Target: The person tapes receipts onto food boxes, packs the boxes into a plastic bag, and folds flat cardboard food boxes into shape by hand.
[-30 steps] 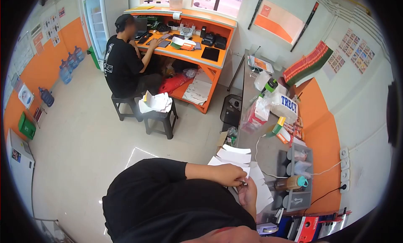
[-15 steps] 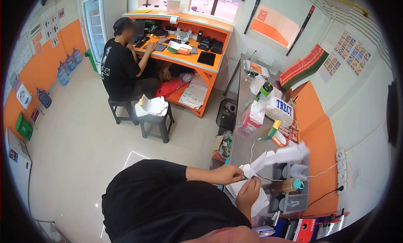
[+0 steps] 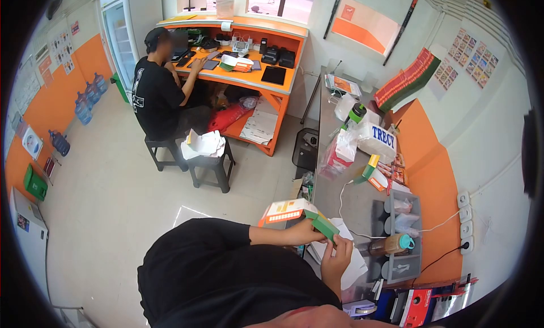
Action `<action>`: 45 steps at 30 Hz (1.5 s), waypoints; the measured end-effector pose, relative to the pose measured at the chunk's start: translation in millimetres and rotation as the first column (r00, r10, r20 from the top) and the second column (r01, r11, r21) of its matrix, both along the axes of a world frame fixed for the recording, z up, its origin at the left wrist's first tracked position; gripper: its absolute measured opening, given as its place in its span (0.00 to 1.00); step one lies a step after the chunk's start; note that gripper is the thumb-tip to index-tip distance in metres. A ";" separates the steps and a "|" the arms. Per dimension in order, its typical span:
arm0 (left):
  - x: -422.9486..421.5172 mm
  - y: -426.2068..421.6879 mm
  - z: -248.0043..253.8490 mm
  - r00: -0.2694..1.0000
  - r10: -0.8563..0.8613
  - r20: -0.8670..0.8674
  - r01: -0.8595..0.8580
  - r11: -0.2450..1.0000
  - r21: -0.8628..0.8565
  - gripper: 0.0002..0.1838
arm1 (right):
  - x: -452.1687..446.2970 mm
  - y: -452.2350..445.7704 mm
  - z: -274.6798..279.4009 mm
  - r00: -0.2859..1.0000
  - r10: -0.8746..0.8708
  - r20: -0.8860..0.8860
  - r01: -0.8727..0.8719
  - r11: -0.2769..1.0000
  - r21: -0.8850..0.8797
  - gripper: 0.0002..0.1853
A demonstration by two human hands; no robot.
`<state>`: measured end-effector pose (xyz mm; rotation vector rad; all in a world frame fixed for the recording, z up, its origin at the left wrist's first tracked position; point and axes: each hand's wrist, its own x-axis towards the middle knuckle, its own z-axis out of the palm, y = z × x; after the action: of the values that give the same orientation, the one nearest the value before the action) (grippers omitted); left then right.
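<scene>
Hands meet before the body: the left hand (image 3: 304, 231) on a nearly level forearm, the right hand (image 3: 337, 260) angled up from below, its fingers bent. Each grip is closed on the green end of a printed cardboard box (image 3: 289, 210), held above white cards (image 3: 355, 268) on the grey counter (image 3: 360, 206). A lidded bottle (image 3: 391, 245) is nearby. Across the room, another person (image 3: 161, 90) sits at an orange desk (image 3: 249, 78) beside a stool (image 3: 211, 167) bearing paper (image 3: 204, 144).
</scene>
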<state>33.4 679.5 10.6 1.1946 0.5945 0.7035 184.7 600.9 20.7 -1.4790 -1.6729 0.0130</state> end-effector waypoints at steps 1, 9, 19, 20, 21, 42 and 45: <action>-0.9 -0.1 -1.2 1.000 -0.011 -0.005 0.011 1.000 -0.003 0.16 | 1.5 0.8 -1.1 0.998 0.029 -0.049 -0.029 1.000 -0.003 0.11; -0.2 -0.2 -11.7 1.000 0.013 -0.022 -0.008 0.983 0.185 0.10 | -4.8 0.5 15.3 0.912 0.080 -0.402 -0.082 0.997 0.011 0.14; 0.3 -2.4 -2.0 0.999 0.003 -0.032 0.003 0.985 0.174 0.09 | 4.0 -8.4 20.8 0.981 0.045 -0.188 -0.034 0.998 0.060 0.13; 1.0 -2.4 0.9 1.000 0.002 -0.024 0.002 0.986 0.167 0.09 | 4.1 -8.9 21.4 0.988 0.041 -0.151 -0.031 0.998 0.063 0.12; 1.8 -2.1 2.0 1.000 -0.004 -0.026 0.008 0.986 0.168 0.09 | 3.4 -9.2 21.5 0.988 0.035 -0.153 -0.026 0.998 0.064 0.12; 13.2 4.0 0.2 0.996 -0.088 0.031 0.086 0.995 0.049 0.05 | 6.5 -2.5 -9.9 0.644 -0.087 -0.761 -0.046 0.987 -0.151 0.10; 12.7 2.6 0.1 0.995 -0.080 0.064 0.078 0.997 0.030 0.05 | 1.0 -3.6 1.0 0.705 -0.098 -0.703 0.002 0.991 -0.137 0.09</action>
<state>46.1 682.1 10.7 1.2097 0.4826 0.6826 185.7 597.3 21.7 -1.3590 -0.9992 0.6045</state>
